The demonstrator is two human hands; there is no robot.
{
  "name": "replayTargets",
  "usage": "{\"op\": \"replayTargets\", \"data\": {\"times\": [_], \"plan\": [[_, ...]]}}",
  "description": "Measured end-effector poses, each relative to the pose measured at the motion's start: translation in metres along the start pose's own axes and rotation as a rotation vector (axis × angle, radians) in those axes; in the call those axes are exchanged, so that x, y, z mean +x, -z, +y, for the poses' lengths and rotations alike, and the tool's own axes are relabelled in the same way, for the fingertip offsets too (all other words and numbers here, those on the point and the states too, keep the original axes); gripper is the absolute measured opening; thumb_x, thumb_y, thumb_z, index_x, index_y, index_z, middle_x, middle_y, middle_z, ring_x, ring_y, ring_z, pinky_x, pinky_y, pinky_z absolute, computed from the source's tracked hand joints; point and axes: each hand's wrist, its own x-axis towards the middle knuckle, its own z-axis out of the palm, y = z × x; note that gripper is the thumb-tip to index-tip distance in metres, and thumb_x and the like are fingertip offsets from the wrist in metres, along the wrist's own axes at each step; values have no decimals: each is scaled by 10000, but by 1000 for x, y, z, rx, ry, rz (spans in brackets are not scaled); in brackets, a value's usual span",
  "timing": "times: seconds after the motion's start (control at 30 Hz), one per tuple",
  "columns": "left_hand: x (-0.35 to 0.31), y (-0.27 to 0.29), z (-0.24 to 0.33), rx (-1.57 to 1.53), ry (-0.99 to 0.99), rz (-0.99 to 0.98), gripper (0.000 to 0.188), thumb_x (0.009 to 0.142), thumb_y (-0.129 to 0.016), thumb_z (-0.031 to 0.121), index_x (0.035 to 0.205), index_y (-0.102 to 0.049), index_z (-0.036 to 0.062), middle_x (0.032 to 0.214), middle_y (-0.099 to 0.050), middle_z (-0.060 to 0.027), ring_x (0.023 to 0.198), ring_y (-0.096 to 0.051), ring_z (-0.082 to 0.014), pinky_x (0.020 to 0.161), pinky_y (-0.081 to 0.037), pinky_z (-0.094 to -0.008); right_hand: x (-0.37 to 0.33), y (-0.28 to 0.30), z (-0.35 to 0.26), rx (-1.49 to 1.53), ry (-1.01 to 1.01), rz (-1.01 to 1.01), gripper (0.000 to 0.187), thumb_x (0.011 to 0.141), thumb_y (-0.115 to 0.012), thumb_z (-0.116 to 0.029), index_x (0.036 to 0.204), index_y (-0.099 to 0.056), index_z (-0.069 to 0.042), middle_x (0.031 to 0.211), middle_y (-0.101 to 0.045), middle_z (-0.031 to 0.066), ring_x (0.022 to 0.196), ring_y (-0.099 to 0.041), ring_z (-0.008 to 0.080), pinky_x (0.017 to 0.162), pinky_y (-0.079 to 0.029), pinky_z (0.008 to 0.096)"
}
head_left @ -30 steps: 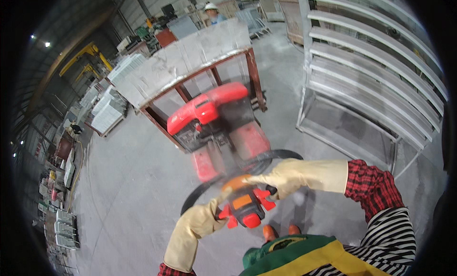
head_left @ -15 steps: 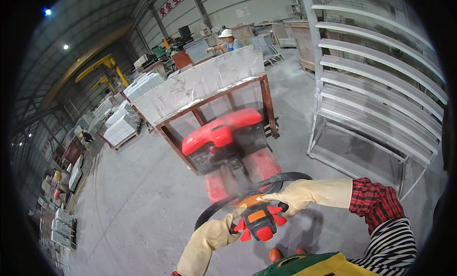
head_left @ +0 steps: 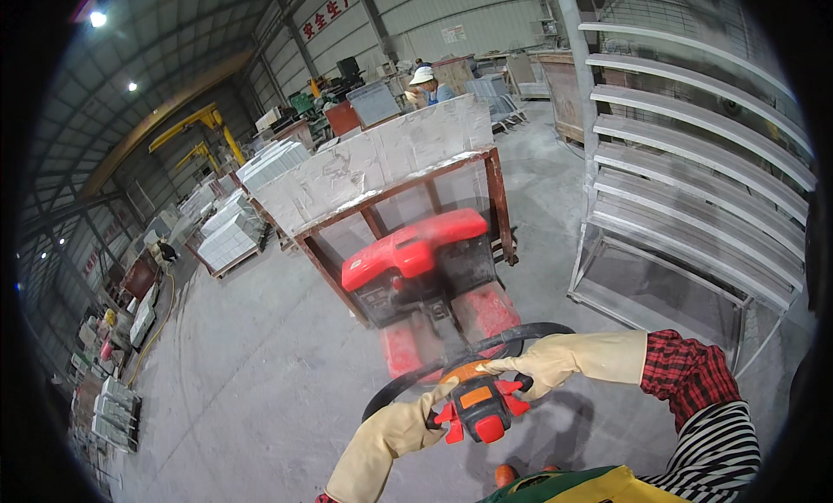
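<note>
Both hands gloved, cream leather. Left hand (head_left: 415, 416) closed on the left side of the black loop handle (head_left: 521, 332); right hand (head_left: 529, 368) closed on its right side, fingers next to the orange-red control head (head_left: 477, 407). Handle sits low centre, just ahead of the body. Beyond it, the red pallet truck (head_left: 416, 256) under a rust-brown frame (head_left: 496, 199) carrying pale stone slabs (head_left: 373, 160). Metal rack (head_left: 694, 199) to the right. A person in a white hat (head_left: 423, 74) stands behind the slabs. Grey concrete floor (head_left: 260, 373).
</note>
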Motion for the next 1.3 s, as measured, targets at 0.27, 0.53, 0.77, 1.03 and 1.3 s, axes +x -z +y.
{"op": "replayTargets", "data": {"times": [0.27,0.53,0.77,1.03,1.3], "plan": [[-16,4,-12,-66,-245,235,851,811,-790,220,1537,-406,-1,895,-689,-156,721,-657,-236,704,-509,-335,4,45,-48,55,-233,-268,1062,788,-782,-309,1656,-172,-281,1263,-685,190,825,-690,330,752,-527,438],[-19,26,-6,-499,-151,188,635,782,-801,261,1355,-617,58,973,-700,-189,874,-687,-257,811,-529,-368,-14,48,-33,227,-59,-32,919,794,-798,-344,1603,-363,-308,923,-744,45,643,-679,194,663,-528,326],[-22,30,17,-167,179,283,450,856,-691,457,1103,-710,82,917,-716,-157,850,-692,-353,785,-552,-405,-6,53,-37,175,-196,51,621,864,-727,-427,1428,-540,-245,1097,-741,108,781,-715,235,692,-555,353],[0,1,35,35,414,447,622,920,-543,696,969,-751,111,919,-744,-131,924,-703,-355,802,-553,-458,-18,48,-41,-517,-335,73,588,1022,-391,-626,1138,-722,-153,1008,-752,70,963,-737,251,683,-575,426],[51,-33,104,76,550,568,838,916,-341,829,915,-702,73,818,-715,-169,830,-691,-406,737,-542,-460,-56,60,55,-585,-1,170,526,1009,-440,-594,1030,-739,-161,923,-758,55,843,-751,258,646,-582,415]]}}
